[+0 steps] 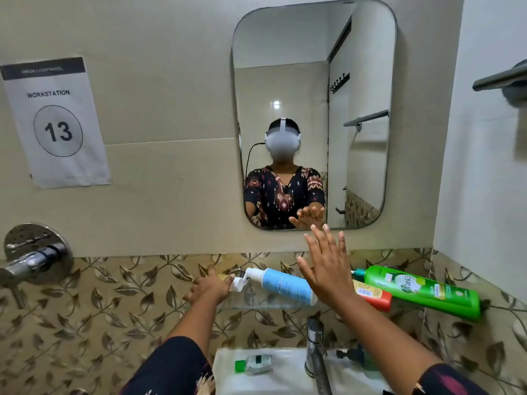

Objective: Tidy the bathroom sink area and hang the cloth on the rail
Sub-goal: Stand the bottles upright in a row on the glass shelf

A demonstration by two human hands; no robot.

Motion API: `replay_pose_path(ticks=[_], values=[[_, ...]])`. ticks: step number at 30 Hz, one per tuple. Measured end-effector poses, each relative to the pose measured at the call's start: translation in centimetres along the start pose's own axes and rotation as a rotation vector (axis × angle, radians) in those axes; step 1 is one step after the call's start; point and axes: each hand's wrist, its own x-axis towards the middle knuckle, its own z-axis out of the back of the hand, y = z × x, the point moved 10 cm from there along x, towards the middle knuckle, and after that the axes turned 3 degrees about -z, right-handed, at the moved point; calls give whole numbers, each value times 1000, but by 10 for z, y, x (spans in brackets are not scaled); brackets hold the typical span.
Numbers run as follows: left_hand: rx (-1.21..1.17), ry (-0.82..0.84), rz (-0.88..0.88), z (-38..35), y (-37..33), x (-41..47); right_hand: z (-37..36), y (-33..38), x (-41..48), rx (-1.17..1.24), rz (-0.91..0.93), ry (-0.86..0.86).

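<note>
Touching blue bottle (pixel 288 286) cap, left hand (pixel 209 287)

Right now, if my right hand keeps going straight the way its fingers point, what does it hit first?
Probably the wall just under the mirror. The right hand is open, fingers pointing up and forward, above the blue bottle. Nothing else shows in that line, though depth is hard to judge.

Soft, even indoor light; a ceiling lamp glints in the mirror (pixel 313 81) before me; wide-angle bending at edges; rail (pixel 502 78) motion-blurred at right
</note>
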Motion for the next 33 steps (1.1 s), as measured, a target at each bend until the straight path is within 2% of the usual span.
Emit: replay_pose_path(ticks=[8,12,16,23,26,33], values=[[-169,-30,37,-10,4,7,3,23,-1,71,72,-68],[-362,-71,46,-6,4,9,-1,23,-1,67,72,-57],[-421,-92,50,1,2,8,-3,18,-3,51,64,-50],[-579,-211,-21,20,-1,1,-5,7,-12,54,31,-40],[-559,-246,-115,29,-2,-1,-4,3,-15,56,22,-43],[-431,-141,-262,25,-11,-3,-3,3,-15,78,9,-44]])
